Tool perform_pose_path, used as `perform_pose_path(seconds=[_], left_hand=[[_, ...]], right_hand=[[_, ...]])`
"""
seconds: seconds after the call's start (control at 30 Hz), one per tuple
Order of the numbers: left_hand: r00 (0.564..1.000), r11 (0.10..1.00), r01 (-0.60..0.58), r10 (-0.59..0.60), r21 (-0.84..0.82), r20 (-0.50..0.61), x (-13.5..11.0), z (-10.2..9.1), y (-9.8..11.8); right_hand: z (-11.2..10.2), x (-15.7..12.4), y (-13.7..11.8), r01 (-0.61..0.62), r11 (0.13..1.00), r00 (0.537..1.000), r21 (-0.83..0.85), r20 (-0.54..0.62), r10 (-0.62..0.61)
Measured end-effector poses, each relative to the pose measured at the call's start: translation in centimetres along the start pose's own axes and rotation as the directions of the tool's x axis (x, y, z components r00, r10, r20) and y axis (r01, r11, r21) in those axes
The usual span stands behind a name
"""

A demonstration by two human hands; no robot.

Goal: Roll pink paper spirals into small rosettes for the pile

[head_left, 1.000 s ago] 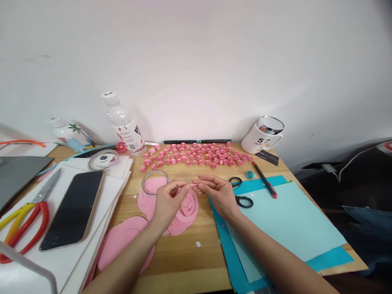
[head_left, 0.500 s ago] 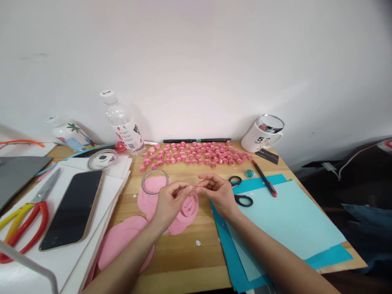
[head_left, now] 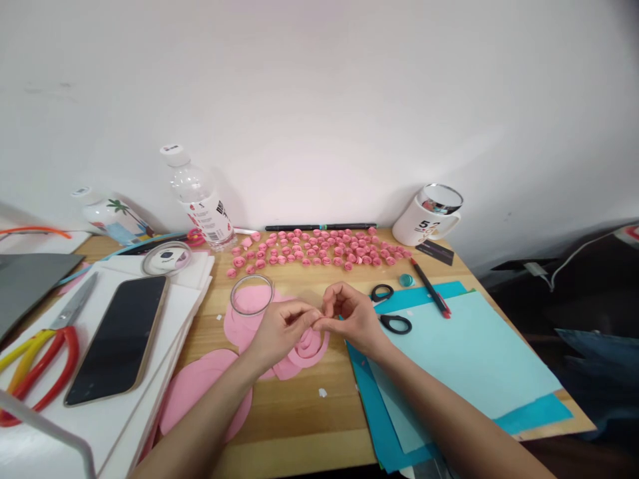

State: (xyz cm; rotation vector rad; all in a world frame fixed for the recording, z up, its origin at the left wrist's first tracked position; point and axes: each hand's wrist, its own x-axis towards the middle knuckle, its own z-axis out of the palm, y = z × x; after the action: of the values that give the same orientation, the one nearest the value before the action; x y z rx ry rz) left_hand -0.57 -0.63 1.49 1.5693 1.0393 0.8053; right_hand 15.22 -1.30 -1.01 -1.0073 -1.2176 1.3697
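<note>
My left hand and my right hand meet fingertip to fingertip over the middle of the desk, both closed in a pinch. Between them is the end of a pink paper spiral, whose coils hang below the fingers; the pinched tip itself is mostly hidden. Under and behind my left hand lie pink paper circles with a roll of clear tape on top. More pink circles lie beneath my left forearm. Beyond the hands spread many small rolled pink paper roses.
Black-handled scissors lie by blue paper sheets on the right, with a pen and a mug. At left are a phone, red-and-yellow scissors, white sheets and a bottle.
The fingertips have come closer together and slightly lower, with my right fingers more curled. The paper spiral has shifted a little, its outer coil hanging lower.
</note>
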Motion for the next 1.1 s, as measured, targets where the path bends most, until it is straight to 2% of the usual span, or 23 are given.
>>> perform_pose_path(seconds=[0.13, 0.37, 0.5, 0.67, 0.77, 0.83, 0.9, 1.0, 1.1], left_hand=[[0.992, 1.000, 0.006, -0.005, -0.010, 0.127, 0.0, -0.2, -0.4], [0.952, 0.988, 0.147, -0.126, -0.054, 0.279, -0.1, -0.3, -0.5], [0.930, 0.968, 0.214, -0.161, -0.130, 0.330, -0.1, -0.6, -0.6], [0.928, 0.974, 0.214, -0.179, -0.072, 0.328, -0.2, -0.4, -0.6], [0.946, 0.979, 0.192, -0.164, -0.074, 0.278, -0.2, 0.1, -0.5], [0.975, 0.983, 0.155, -0.136, -0.096, 0.175, -0.2, 0.4, -0.4], [0.997, 0.993, 0.078, -0.077, -0.088, 0.017, -0.1, 0.6, -0.4], [0.989, 0.997, 0.041, -0.051, -0.071, -0.141, 0.0, 0.5, -0.5], [0.981, 0.996, 0.048, -0.062, -0.080, -0.184, 0.1, 0.4, -0.8]], right_hand=[[-0.1, -0.1, -0.1, 0.019, 0.996, 0.995, -0.083, 0.104, -0.010], [-0.2, -0.5, 0.2, 0.096, 0.979, 0.976, -0.182, 0.212, -0.057], [-0.1, -0.7, 0.6, 0.128, 0.966, 0.972, -0.226, 0.223, -0.077], [-0.1, -0.8, 1.3, 0.217, 0.913, 0.963, -0.344, 0.230, -0.142], [-0.1, -0.7, 1.3, 0.208, 0.905, 0.971, -0.370, 0.192, -0.145], [-0.1, -0.5, 1.0, 0.146, 0.938, 0.985, -0.314, 0.130, -0.110], [0.0, -0.3, 0.5, 0.075, 0.975, 0.995, -0.210, 0.080, -0.059], [0.1, -0.1, -0.2, 0.038, 0.995, 0.998, -0.088, 0.051, -0.033], [0.2, -0.1, -0.4, 0.109, 0.983, 0.994, -0.147, 0.046, -0.103]])
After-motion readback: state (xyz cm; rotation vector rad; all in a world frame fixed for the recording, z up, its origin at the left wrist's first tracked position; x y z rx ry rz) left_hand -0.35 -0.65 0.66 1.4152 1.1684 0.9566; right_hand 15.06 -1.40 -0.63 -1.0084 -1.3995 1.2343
